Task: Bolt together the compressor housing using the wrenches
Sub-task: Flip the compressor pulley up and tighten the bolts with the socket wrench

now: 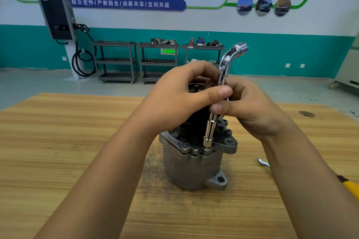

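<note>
We see the compressor housing [194, 163] upright mid-surface [77, 141], an L-shaped socket wrench [210, 132] seated on a flange bolt. Our left hand [174, 101] and right hand [250, 108] both grip its shaft — fingers closed round it.

compressor housing [194, 163] on table [77, 151], socket wrench [210, 132] atop, carts [116, 60] behind

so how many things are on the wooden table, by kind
compressor housing: 1
chrome wrenches: 2, the L-shaped socket wrench held by both hands, and one lying partly behind the right forearm
yellow-handled tool: 1
total: 4
</note>
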A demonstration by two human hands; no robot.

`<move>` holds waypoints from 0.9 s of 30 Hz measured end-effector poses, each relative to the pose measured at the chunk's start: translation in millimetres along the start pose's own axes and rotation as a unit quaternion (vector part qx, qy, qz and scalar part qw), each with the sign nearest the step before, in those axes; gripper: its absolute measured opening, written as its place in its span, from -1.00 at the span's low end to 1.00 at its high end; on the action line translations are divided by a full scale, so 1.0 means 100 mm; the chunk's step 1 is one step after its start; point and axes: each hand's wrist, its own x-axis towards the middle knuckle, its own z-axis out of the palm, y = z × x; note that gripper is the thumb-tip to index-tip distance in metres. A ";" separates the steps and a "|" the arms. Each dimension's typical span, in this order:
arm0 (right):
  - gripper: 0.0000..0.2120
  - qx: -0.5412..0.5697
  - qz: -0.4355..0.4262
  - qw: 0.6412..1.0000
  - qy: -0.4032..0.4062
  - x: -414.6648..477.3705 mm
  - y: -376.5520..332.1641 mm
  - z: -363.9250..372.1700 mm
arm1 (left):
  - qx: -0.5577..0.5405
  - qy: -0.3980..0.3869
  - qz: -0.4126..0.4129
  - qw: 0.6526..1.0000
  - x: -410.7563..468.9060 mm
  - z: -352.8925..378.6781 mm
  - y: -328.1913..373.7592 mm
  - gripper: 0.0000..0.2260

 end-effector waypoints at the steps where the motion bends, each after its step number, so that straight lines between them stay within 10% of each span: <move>1: -0.77 -0.002 0.004 1.000 0.008 0.00 0.00 0.00 | -0.009 0.004 0.000 1.000 0.00 0.00 -0.01 -0.78; 27: -0.75 -0.035 0.044 0.998 0.013 -0.03 0.01 -0.03 | -0.049 -0.003 0.000 0.999 0.01 -0.04 -0.07 -0.90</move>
